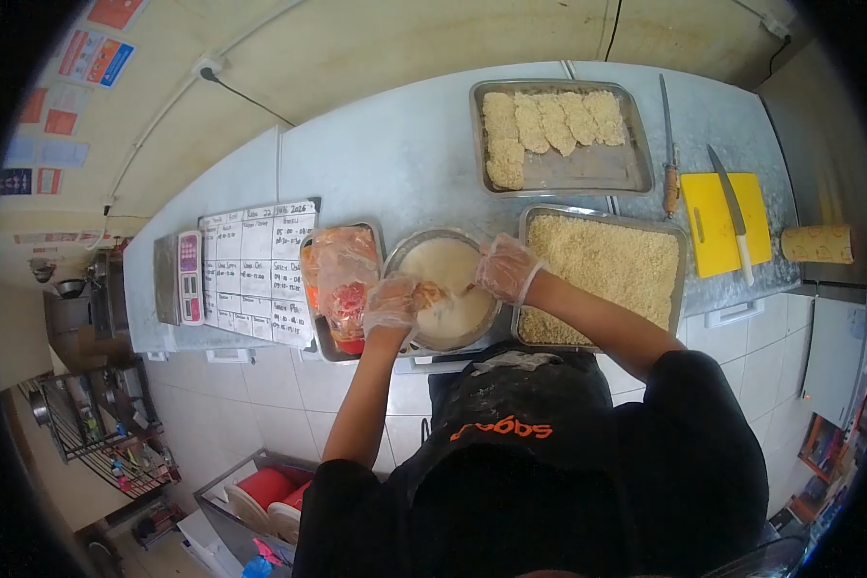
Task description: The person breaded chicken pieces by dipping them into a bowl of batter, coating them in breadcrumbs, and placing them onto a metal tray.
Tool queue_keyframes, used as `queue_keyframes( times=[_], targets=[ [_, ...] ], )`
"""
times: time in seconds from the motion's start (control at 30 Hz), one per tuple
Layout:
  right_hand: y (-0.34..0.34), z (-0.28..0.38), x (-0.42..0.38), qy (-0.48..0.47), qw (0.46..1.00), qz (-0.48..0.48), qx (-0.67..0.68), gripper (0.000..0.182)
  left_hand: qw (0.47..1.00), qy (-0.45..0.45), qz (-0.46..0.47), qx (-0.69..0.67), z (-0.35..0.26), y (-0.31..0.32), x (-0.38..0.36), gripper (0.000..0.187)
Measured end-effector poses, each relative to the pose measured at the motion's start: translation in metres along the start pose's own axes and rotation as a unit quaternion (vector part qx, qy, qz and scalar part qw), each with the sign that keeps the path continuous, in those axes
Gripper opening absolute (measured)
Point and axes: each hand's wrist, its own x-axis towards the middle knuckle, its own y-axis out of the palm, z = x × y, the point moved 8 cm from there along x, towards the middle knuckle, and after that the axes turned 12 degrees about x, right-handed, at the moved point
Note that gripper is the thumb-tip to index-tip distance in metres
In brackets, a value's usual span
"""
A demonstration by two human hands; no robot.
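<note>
A round metal bowl (458, 234) of pale, creamy batter (435, 258) stands in front of me. My left hand (392, 302), in a clear plastic glove, reaches over its left side, its fingers closed on an orange-brown piece of meat (433, 297) that lies partly in the batter. At the right rim my gloved right hand (509, 268) is closed, fingertips down inside the bowl; what they grip is mostly hidden. Left of the bowl, a metal tray (379, 241) holds orange-red meat in clear plastic (343, 279). On the right is a tray (682, 289) of pale breadcrumbs (602, 270).
Behind, a metal tray (588, 175) carries several crumb-coated pieces (541, 120). To the right lie a sharpening steel (669, 144), a yellow cutting board (713, 241) with a knife (732, 207), and a brown roll (817, 244). A written whiteboard (260, 270) and a pink-panelled scale (191, 275) are at left.
</note>
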Motion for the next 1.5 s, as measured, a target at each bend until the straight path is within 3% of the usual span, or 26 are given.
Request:
queue_keyframes(
  times=[0.13,0.2,0.33,0.4,0.63,0.73,0.8,0.83,0.9,0.97,1.03,1.1,1.13,1.17,1.2,1.27,1.3,1.33,1.4,1.47,1.5],
  targets=[
    [0.004,0.003,-0.014,0.023,0.998,-0.036,0.038,0.012,0.987,-0.109,0.114,-0.031,-0.018,-0.01,-0.015,0.037],
    [0.015,0.004,-0.02,0.046,0.997,-0.049,0.049,0.012,0.985,-0.112,0.119,-0.055,-0.021,0.014,-0.027,0.04],
    [0.011,0.018,-0.037,0.034,0.981,-0.175,0.071,0.01,0.98,-0.149,0.085,-0.097,-0.018,0.021,-0.027,0.042],
    [0.005,0.027,-0.04,0.03,0.973,-0.22,0.065,0.009,0.986,-0.127,0.097,-0.046,-0.002,0.044,-0.024,0.039],
    [-0.018,0.04,-0.05,0.038,0.986,-0.154,0.051,0.014,0.996,-0.04,0.073,-0.015,-0.01,0.014,-0.009,0.033],
    [-0.005,0.026,-0.055,0.073,0.993,-0.068,0.068,0.016,0.989,-0.089,0.108,0.04,-0.018,-0.021,-0.009,0.032],
    [-0.007,0.017,-0.067,0.094,0.99,-0.036,0.098,0.019,0.988,-0.115,0.077,-0.071,-0.011,-0.037,-0.013,0.035],
    [-0.028,0.01,-0.079,0.097,0.981,-0.108,0.131,0.022,0.982,-0.128,0.062,-0.126,-0.005,-0.043,-0.014,0.036],
    [-0.066,-0.007,-0.12,0.1,0.944,-0.25,0.194,0.027,0.989,-0.112,0.052,-0.08,0.008,-0.033,-0.01,0.039],
    [-0.061,-0.045,-0.186,0.212,0.894,-0.365,0.152,0.036,0.993,-0.092,0.069,0.003,0.028,0.002,-0.009,0.04],
    [-0.046,-0.081,-0.262,0.32,0.856,-0.395,0.095,0.042,0.984,-0.062,0.112,0.125,0.052,0.049,-0.009,0.041],
    [-0.028,-0.103,-0.334,0.485,0.815,-0.316,-0.001,0.045,0.995,-0.061,0.072,0.036,0.061,0.055,-0.022,0.043],
    [-0.013,-0.115,-0.371,0.549,0.781,-0.299,0.01,0.046,0.997,-0.06,0.053,-0.01,0.067,0.057,-0.029,0.043],
    [0.009,-0.128,-0.404,0.61,0.741,-0.281,0.019,0.046,0.993,-0.055,0.092,-0.039,0.081,0.067,-0.031,0.043],
    [0.028,-0.134,-0.429,0.668,0.696,-0.262,0.028,0.046,0.997,-0.055,0.044,-0.018,0.089,0.06,-0.038,0.038],
    [0.056,-0.137,-0.443,0.661,0.691,-0.254,0.146,0.044,0.997,-0.054,-0.056,0.02,0.091,0.051,-0.047,0.029],
    [0.071,-0.137,-0.448,0.655,0.684,-0.251,0.203,0.043,0.996,-0.088,-0.025,-0.001,0.082,0.043,-0.042,0.028],
    [0.072,-0.131,-0.449,0.625,0.695,-0.328,0.136,0.036,0.993,-0.12,0.006,-0.021,0.066,0.013,-0.037,0.026],
    [0.051,-0.13,-0.44,0.644,0.697,-0.273,0.157,0.03,0.981,-0.172,0.05,-0.075,0.042,-0.028,-0.035,0.03],
    [0.039,-0.148,-0.452,0.671,0.657,-0.311,0.144,0.027,0.964,-0.214,0.076,-0.14,0.034,-0.043,-0.036,0.043],
    [0.04,-0.153,-0.46,0.683,0.638,-0.328,0.139,0.025,0.948,-0.28,0.071,-0.136,0.041,-0.04,-0.04,0.042]
  ],
)
